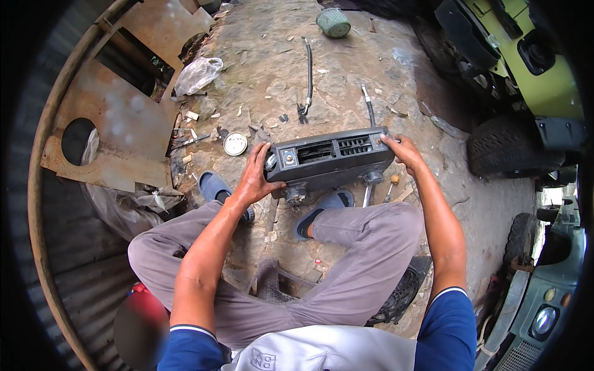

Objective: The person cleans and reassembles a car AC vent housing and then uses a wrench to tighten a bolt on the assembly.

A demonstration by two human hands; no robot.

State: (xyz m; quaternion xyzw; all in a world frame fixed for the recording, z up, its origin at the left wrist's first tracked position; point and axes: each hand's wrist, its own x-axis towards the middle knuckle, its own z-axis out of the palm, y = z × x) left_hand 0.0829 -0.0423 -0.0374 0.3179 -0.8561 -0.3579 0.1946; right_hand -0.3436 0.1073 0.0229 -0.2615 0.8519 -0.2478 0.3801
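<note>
A long black car air-vent unit (pixel 334 159) is held up in front of my knees, its louvred face tilted upward. Two slatted openings and a knob at each end show on that face, and round stubs stick out along the side nearer me. My left hand (pixel 252 178) grips its left end, thumb along the near lower edge. At the other end, my right hand (pixel 403 153) is closed round the right corner, its thumb near the knob there. The undersides of both grips are hidden.
Beyond the unit lie two black hoses (pixel 309 74) (pixel 369 105) and a round tin (pixel 235 143). A green basket (pixel 333 23) is farther off. Rusty sheet metal (pixel 111 114) leans at left; vehicles with a tyre (pixel 513 145) stand at right. Sandals (pixel 215 187) lie near my feet.
</note>
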